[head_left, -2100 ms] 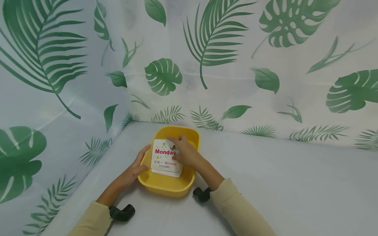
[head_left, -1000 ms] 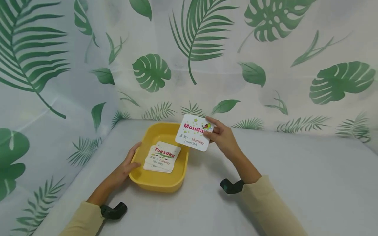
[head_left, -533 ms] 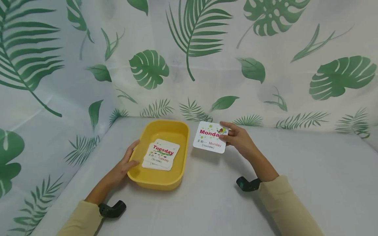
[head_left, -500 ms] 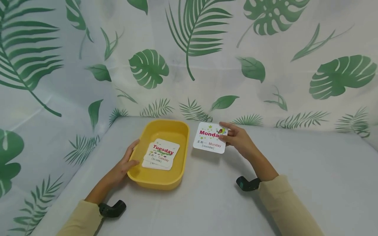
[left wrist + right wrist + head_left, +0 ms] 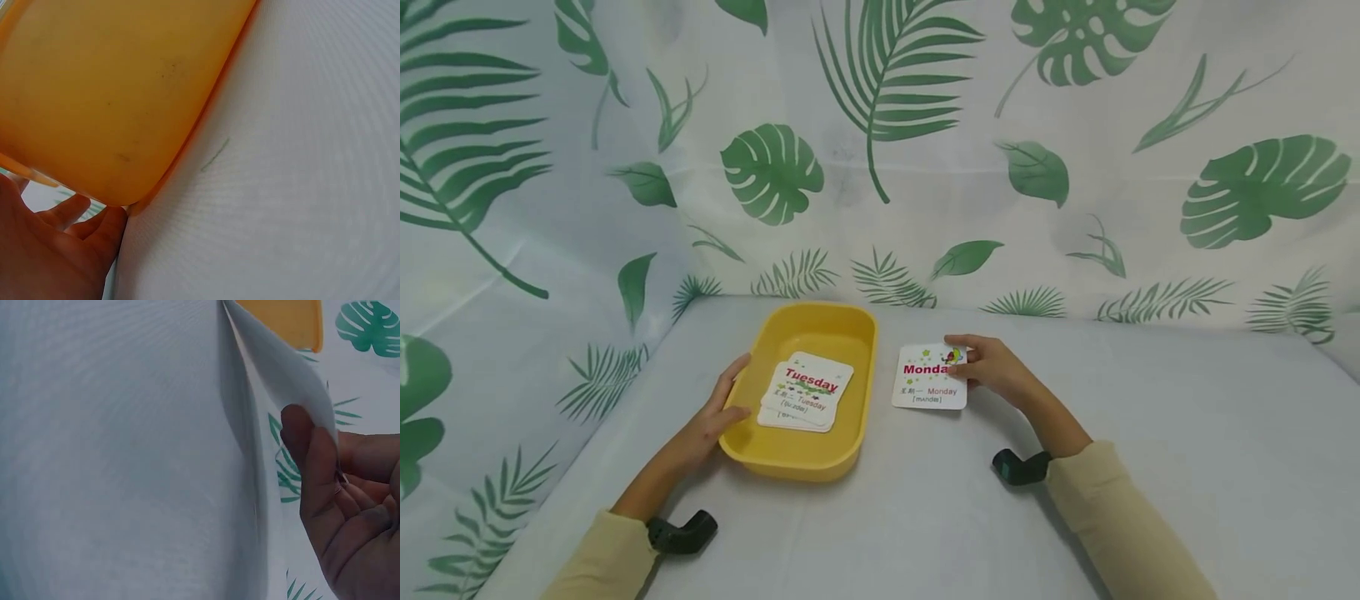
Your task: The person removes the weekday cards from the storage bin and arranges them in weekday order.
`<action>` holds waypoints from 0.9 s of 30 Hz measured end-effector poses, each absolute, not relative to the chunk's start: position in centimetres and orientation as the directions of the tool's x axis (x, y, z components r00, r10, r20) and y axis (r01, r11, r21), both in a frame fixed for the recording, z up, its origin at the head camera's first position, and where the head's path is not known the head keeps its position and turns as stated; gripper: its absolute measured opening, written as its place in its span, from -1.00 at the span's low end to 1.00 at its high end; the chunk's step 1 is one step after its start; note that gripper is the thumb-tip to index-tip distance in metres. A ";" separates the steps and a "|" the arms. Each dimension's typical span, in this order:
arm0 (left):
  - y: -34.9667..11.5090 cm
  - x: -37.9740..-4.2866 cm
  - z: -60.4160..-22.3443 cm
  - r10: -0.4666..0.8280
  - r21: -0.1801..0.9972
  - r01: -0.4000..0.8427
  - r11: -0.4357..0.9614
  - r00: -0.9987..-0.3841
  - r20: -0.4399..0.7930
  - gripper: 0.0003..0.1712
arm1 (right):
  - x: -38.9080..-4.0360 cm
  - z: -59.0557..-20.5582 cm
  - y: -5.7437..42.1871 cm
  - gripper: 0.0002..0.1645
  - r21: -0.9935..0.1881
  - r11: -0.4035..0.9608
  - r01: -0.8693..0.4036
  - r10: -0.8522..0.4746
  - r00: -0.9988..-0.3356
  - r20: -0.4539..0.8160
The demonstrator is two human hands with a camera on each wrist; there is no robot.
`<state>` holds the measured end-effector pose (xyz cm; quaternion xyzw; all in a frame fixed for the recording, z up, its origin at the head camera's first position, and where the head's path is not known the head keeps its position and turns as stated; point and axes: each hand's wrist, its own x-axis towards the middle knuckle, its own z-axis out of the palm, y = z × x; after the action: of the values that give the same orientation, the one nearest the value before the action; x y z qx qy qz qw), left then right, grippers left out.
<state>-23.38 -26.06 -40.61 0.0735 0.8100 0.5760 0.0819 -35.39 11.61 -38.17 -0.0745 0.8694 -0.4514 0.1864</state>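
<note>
In the head view my left hand (image 5: 711, 417) holds the left side of a yellow plastic tray (image 5: 805, 460), its thumb over the rim. The left wrist view shows that hand's fingers (image 5: 103, 234) against the tray's outer wall. Inside the tray lies a small stack of white cards (image 5: 808, 390), with "Tuesday" on top. My right hand (image 5: 996, 367) pinches the right edge of a square "Monday" flashcard (image 5: 925, 392), right of the tray and close over the table. In the right wrist view the card (image 5: 287, 375) tilts, its far edge at the tabletop, between thumb and fingers.
A white cloth covers the table (image 5: 910, 517). Behind and to the left hangs a white curtain (image 5: 940, 167) printed with green leaves. Each wrist wears a black camera mount, one at the left wrist (image 5: 683, 532) and one at the right wrist (image 5: 1021, 467).
My right hand lifted the "Monday" card off the stack, uncovering "Tuesday", carried it right out of the tray, then lowered it towards the table. My left hand has kept hold of the tray.
</note>
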 end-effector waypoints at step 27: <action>-25.8 -23.3 -40.5 0.195 0.936 0.036 0.349 -0.980 -0.035 -0.19 | -35.7 -39.3 11.4 -0.25 -0.579 0.814 -0.052 -0.219 -0.950 -0.222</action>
<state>-23.27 -25.82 -40.49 0.0706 0.8184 0.5660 0.0703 -35.66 11.37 -39.28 -0.0720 0.9418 -0.2967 0.1406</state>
